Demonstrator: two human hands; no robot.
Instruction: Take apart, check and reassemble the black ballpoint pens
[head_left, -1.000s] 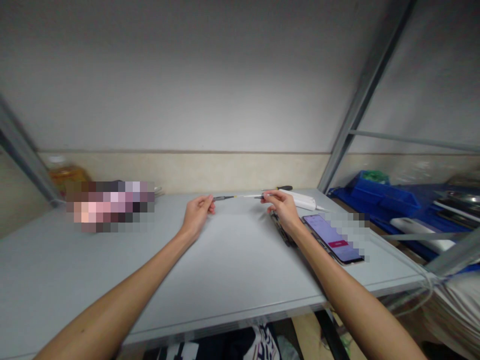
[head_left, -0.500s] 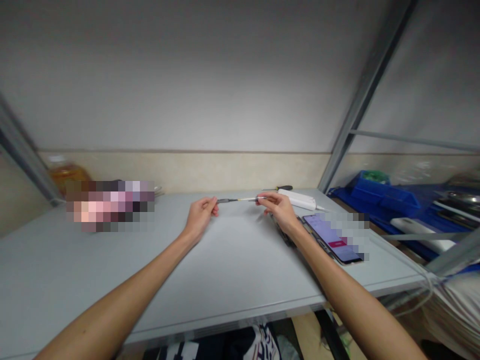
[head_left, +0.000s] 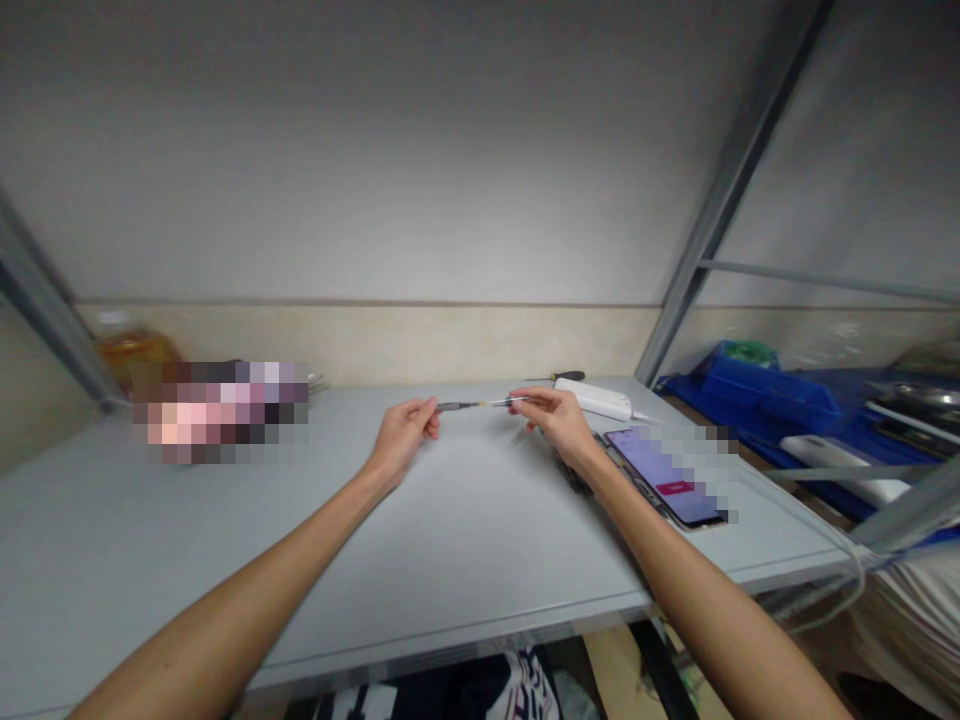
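My left hand is closed, pinching the end of a slim grey rod-like tool between thumb and fingers. The tool points right, level above the table, with a pale tip near its middle. Opposite it, my right hand is closed on a thin silvery metal piece in its fingertips. The inner ends of the two pieces meet or nearly meet; I cannot tell which. Below and right of my right hand lies a phone with a lit screen, beside a dark opened device partly hidden by my forearm.
A white block-shaped device with a cable and a black-and-yellow screwdriver lie behind my right hand. Blue bins stand beyond the metal post at right. A bottle of amber liquid and a blurred-out item are at left on the grey table.
My right hand has shifted slightly left and my left hand slightly right and down. The visible span between my fingertips is shorter. Things on the table have stayed put.
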